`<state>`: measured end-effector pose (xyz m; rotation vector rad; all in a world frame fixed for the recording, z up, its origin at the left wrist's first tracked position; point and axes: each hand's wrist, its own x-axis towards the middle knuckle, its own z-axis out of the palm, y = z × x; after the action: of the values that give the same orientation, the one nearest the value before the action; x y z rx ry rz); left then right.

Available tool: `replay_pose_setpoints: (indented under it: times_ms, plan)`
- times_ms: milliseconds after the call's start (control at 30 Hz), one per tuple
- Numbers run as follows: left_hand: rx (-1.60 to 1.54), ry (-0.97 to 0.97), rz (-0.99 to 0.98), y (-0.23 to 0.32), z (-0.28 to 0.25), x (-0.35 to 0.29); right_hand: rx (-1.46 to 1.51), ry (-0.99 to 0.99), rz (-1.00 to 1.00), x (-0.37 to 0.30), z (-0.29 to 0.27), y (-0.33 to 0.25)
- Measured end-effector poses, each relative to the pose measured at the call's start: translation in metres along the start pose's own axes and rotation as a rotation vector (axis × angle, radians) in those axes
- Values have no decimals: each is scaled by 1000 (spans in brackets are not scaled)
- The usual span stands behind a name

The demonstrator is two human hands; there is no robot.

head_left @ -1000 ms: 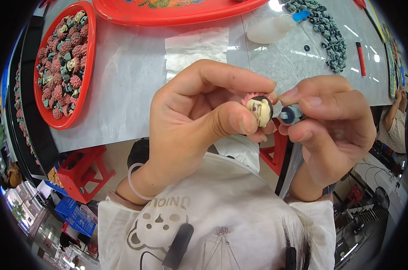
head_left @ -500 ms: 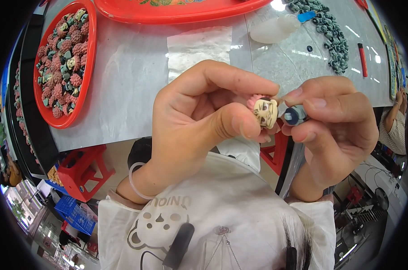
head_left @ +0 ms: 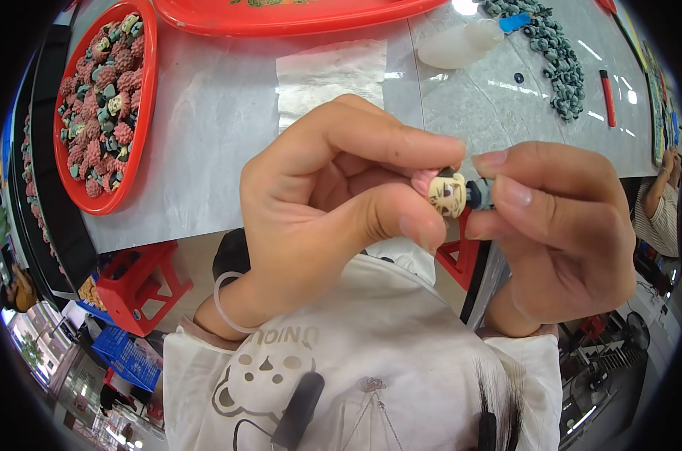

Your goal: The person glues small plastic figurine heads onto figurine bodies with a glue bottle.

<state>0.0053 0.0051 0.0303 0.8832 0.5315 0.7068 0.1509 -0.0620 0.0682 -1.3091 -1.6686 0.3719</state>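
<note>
Left hand (head_left: 311, 184) holds the doll head (head_left: 447, 195), right hand (head_left: 570, 225) pinches the grey body (head_left: 480, 194); aligning both straight seems the better way.

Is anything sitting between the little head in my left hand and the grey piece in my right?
Nothing visible: the little head in your left hand and grey piece in your right hand touch or nearly touch.

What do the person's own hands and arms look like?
The left hand and right hand are gloveless. A thin, pale band circles the left wrist; none shows on the right. White sleeves leave the forearms bare.
</note>
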Motion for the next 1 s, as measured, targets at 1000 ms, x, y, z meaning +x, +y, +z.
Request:
replay_pose_setpoints:
  times_ms: [1000]
  plan:
    - [1357,366,320,148,-69,39,122,434,343,-15,-15,40]
